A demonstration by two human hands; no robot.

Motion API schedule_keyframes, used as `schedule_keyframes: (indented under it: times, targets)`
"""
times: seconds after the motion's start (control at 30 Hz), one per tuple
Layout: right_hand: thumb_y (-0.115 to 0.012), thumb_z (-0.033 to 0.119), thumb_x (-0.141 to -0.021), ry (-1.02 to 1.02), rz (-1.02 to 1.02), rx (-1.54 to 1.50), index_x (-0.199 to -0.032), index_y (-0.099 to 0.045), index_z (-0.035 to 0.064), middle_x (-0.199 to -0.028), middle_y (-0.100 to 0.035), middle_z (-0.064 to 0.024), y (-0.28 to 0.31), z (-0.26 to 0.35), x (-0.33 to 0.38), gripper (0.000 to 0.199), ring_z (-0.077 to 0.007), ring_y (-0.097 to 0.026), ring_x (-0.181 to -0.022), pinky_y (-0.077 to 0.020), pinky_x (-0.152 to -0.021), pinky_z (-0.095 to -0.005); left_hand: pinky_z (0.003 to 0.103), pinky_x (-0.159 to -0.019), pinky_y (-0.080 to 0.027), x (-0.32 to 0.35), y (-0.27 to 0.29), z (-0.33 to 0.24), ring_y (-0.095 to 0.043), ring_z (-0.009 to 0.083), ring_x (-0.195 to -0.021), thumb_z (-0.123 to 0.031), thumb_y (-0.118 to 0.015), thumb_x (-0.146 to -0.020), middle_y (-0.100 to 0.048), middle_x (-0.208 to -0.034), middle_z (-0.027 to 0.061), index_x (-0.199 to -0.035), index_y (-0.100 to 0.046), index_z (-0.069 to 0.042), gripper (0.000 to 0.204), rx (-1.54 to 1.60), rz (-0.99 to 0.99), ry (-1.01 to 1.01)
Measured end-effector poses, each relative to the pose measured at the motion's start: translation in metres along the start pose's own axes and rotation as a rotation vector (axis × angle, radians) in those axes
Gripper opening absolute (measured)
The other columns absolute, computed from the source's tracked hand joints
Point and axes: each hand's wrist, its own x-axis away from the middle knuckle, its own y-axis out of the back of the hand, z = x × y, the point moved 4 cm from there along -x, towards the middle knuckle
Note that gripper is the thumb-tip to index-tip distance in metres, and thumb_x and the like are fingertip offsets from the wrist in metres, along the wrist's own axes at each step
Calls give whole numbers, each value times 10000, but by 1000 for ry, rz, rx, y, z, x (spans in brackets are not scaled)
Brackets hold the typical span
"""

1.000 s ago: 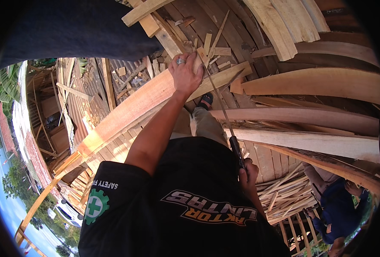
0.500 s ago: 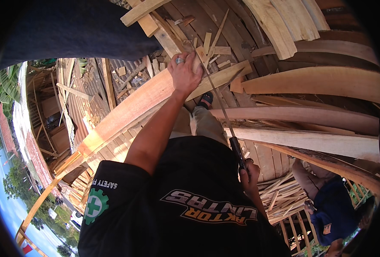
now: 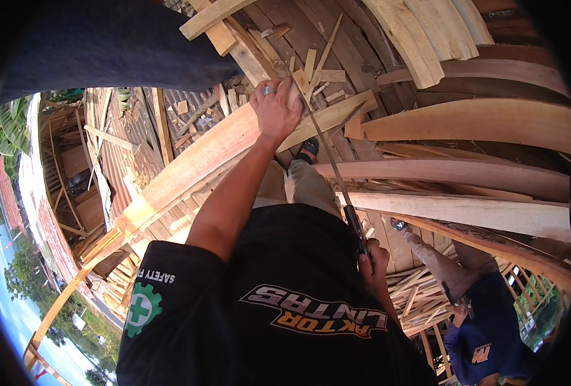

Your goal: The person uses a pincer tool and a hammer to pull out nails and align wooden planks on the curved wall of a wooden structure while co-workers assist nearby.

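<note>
My right hand (image 3: 374, 258), low and right of the middle, is closed around the black handle (image 3: 354, 224) of a handsaw. Its long thin blade (image 3: 326, 143) slants up and left to the end of a pale, reddish wooden board (image 3: 198, 154). Beside the blade's far end, my left hand (image 3: 278, 110), a ring on one finger, grips that board near its end with bent fingers. The blade passes just right of these fingertips. Whether its teeth are in the wood cannot be made out.
Long curved planks (image 3: 472, 122) stack up on the right, with more boards (image 3: 421, 38) above. Offcuts (image 3: 324, 76) litter the plank floor. A person in dark blue (image 3: 491, 315) is at lower right. Dark blue cloth (image 3: 118, 51) fills the upper left. A corrugated roof (image 3: 128, 161) lies left.
The person at lower right has shifted left and stretched a leg toward the planks. My hands, the saw and the board look almost unmoved.
</note>
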Motion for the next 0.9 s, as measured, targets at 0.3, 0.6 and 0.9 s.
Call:
schedule_keyframes:
  times: [0.3,0.6,0.9]
  targets:
    - [-582,242,-895,29,-20,8,-712,-438,46,-544,-381,-109,3,1,2,304,-277,-447,-430,-307,-451,-373,507,-1082,-229,0,0,-1,-397,355,-1261,-351,-650,-807,-590,-1259,133,-1292,-615,-128,534,-14,11,3]
    - [-588,225,-882,-17,-2,-16,-703,-428,45,-532,-357,-100,5,10,-7,300,-252,-427,-420,-288,-444,-358,518,-1079,-233,0,-2,0,-396,364,-1259,-339,-645,-810,-588,-1254,139,-1288,-609,-123,526,-2,9,-3]
    - [-586,214,-881,-44,19,-33,-707,-421,44,-547,-371,-112,9,14,-7,294,-259,-430,-425,-294,-446,-364,515,-1087,-221,0,-1,-1,-388,365,-1270,-342,-643,-813,-578,-1273,138,-1288,-605,-124,524,-12,24,3]
